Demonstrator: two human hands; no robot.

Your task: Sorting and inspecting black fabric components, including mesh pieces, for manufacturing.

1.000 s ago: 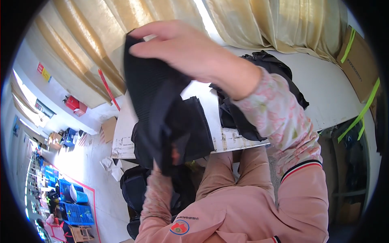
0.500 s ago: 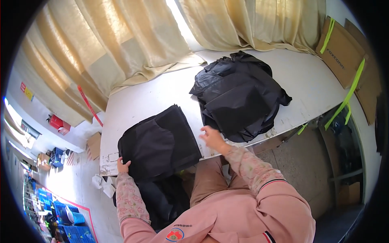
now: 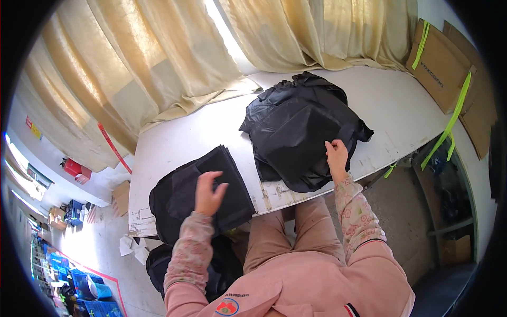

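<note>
The left hand (image 3: pixel 209 194), fingers spread and empty, has moved inward over the black cloth stack (image 3: pixel 178 199) at the table's (image 3: pixel 185 134) near left, while the right hand (image 3: pixel 338 158), grip indeterminable, has reached the right-hand black pile (image 3: pixel 296 132), suggesting handling shifted there.

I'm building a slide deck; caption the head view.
Left hand over a flat black stack, right hand at a rumpled black pile, white table.

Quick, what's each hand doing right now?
Left hand: open, empty, over the flat black fabric stack.
Right hand: partly curled at the crumpled black fabric heap; grip unclear.
</note>
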